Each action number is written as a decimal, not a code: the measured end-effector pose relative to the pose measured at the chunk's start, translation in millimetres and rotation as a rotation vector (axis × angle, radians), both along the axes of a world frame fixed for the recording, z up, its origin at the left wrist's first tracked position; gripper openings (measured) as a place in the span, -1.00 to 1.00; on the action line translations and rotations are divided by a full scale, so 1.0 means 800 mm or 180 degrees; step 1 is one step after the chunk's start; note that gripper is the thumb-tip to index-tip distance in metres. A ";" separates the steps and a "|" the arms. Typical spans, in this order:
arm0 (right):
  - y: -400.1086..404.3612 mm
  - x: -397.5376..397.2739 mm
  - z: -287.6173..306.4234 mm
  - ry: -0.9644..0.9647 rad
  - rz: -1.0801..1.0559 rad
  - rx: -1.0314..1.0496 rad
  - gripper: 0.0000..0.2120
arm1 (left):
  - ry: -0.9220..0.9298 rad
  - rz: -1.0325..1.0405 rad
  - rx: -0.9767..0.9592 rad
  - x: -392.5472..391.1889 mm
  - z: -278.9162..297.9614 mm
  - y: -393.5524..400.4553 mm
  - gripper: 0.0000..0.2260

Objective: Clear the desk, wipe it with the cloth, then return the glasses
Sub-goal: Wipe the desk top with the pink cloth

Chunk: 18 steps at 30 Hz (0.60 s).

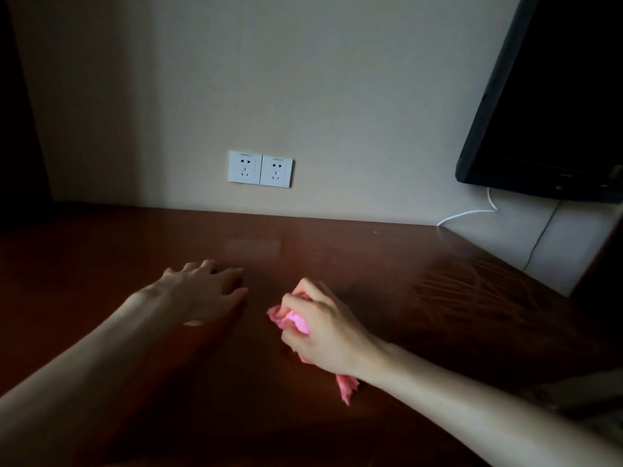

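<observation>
Pink cloth (pixel 296 323) sits bunched in the clenched fingers of the right hand (pixel 323 332), low against the reddish-brown wooden desk (pixel 371 264) near the middle, with one corner trailing out toward the near edge. Just left of it, the left hand (pixel 205 291) lies palm down on the desk, fingers straight, grasping nothing. Far behind, a double wall socket (pixel 260 169) sits above the desk; a black television (pixel 553 106) hangs at the right.

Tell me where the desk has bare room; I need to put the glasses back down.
Bare wood runs along the wall under the sockets, and right of the right hand toward the desk corner. The near middle is crowded: left hand flat, right hand gripping the pink cloth.
</observation>
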State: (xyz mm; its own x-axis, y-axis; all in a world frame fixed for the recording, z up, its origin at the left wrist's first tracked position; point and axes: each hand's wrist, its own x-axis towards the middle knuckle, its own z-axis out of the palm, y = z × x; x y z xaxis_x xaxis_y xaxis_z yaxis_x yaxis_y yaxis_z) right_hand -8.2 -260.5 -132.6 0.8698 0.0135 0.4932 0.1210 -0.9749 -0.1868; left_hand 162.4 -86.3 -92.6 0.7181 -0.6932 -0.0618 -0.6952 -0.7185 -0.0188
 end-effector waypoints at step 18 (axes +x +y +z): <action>-0.183 0.340 0.003 0.0128 -0.1567 0.0126 -0.76 | -0.0020 -0.0255 -0.0251 -0.003 -0.026 -0.024 -0.37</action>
